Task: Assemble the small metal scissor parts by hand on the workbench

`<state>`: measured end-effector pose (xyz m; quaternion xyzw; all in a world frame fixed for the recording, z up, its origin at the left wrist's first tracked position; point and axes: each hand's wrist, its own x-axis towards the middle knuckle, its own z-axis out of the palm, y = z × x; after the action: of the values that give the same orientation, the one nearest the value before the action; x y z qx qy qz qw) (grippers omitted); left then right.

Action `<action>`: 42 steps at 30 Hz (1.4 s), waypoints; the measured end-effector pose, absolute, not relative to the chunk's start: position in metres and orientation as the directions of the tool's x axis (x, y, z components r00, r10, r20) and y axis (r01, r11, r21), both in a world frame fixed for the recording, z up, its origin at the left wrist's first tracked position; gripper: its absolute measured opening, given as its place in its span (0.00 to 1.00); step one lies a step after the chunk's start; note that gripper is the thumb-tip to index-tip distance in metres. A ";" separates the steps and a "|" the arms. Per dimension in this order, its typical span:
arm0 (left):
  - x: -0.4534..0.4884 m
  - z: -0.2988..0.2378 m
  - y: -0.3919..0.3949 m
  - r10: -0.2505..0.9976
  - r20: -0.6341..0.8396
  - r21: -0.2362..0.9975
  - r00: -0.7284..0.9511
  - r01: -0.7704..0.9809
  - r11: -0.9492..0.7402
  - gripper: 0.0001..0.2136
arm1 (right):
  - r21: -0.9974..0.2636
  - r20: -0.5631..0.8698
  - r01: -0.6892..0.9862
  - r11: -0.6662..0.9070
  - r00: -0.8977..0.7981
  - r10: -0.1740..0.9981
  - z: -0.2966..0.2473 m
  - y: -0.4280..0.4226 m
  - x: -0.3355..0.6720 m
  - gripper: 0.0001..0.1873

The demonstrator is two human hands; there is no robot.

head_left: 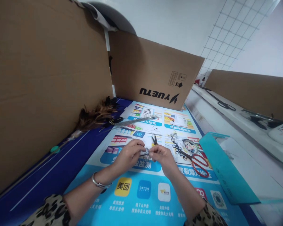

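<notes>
My left hand (132, 153) and my right hand (163, 156) meet above the printed mat, fingers pinched. Between their fingertips is a small shiny silvery piece (146, 153) with thin wire-like parts; its exact kind is too small to make out. Dark plier jaws (154, 141) point up just beyond my right fingers; the handles are hidden, so I cannot tell whether that hand holds them. To the right lie red-handled scissors (199, 164), a round tin (190, 146) with a picture on it, and several small black wire-like loops (176, 147).
Cardboard panels (155, 72) stand at the left and back. Brown feathers (94, 116) and a long metallic strip (136, 121) lie at the far left. A teal open box (228, 169) is at the right, below a white ledge (238, 113) with black scissors (223, 104).
</notes>
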<state>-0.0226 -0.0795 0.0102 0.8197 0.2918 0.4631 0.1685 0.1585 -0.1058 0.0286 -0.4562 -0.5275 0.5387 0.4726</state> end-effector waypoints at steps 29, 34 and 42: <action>-0.017 0.024 -0.088 0.751 0.454 0.716 0.479 0.306 -0.628 0.06 | -0.986 0.050 -0.159 0.041 -0.050 0.997 0.024 -0.108 0.155 0.05; -0.018 0.026 -0.090 0.721 0.504 0.656 0.476 0.332 -0.678 0.05 | -0.988 0.000 -0.155 -0.012 -0.077 0.997 0.028 -0.106 0.160 0.07; -0.018 0.019 -0.087 0.682 0.554 0.593 0.478 0.349 -0.726 0.07 | -0.965 -0.083 -0.231 -0.128 -0.197 0.977 0.031 -0.107 0.160 0.09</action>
<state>-0.0180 -0.0872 0.0193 0.8350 0.3087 0.4071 0.2044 0.1599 -0.1073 0.0314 -0.4123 -0.4523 0.6277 0.4810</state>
